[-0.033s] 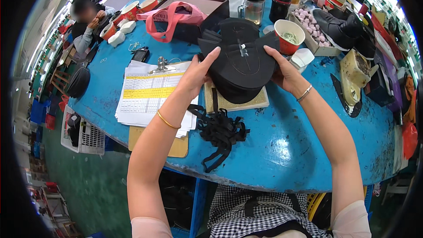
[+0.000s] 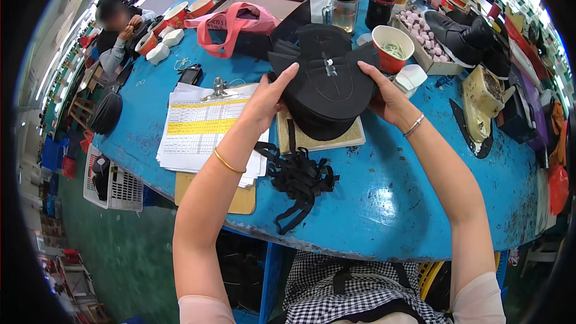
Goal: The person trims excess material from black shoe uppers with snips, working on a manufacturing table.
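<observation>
The left hand [image 2: 270,97] and right hand [image 2: 389,99] grip a stack of black fabric pieces [image 2: 327,99] between them, thumbs on top, above a book [image 2: 354,135]. The pieces are gathered together; black straps [image 2: 303,181] lie tangled below the hands, one end running up toward the stack, any join hidden. Left of the left hand, papers [image 2: 204,127] rest on the scuffed blue tabletop [image 2: 384,204]; beyond the right hand stands a bowl [image 2: 393,60]. Far left are another person [image 2: 108,43] and green floor [image 2: 108,252].
</observation>
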The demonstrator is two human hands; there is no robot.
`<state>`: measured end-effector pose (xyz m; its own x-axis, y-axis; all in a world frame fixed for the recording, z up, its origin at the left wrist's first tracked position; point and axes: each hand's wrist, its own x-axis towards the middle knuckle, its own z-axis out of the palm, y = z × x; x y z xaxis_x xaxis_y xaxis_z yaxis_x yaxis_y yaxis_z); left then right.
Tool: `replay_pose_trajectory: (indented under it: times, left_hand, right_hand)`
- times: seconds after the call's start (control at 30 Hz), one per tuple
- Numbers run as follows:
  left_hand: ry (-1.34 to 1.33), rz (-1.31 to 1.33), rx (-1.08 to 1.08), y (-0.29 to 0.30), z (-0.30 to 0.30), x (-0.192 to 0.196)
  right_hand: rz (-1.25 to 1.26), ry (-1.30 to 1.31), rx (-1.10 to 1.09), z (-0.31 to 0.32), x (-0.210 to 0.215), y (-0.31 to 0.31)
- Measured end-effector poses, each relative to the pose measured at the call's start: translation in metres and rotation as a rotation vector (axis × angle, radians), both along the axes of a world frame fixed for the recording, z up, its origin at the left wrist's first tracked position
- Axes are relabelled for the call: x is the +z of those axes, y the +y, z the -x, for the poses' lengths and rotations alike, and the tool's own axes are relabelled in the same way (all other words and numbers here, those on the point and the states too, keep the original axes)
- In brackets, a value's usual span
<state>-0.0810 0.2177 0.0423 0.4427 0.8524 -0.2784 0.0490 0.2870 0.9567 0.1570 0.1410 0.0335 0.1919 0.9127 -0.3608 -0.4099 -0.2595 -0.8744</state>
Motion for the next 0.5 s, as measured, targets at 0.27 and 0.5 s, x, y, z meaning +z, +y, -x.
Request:
replay_pose_trajectory:
  times: [0.27,0.5]
  left_hand:
    - [-0.378,-0.051,0.047,-0.038,-0.008,0.011]
    - [-0.283,-0.287,-0.097,-0.139,0.011,-0.004]
  right_hand:
    - [-0.286,-0.09,0.014,0.006,0.014,-0.043]
    - [-0.411,-0.315,0.158,-0.033,0.037,-0.171]
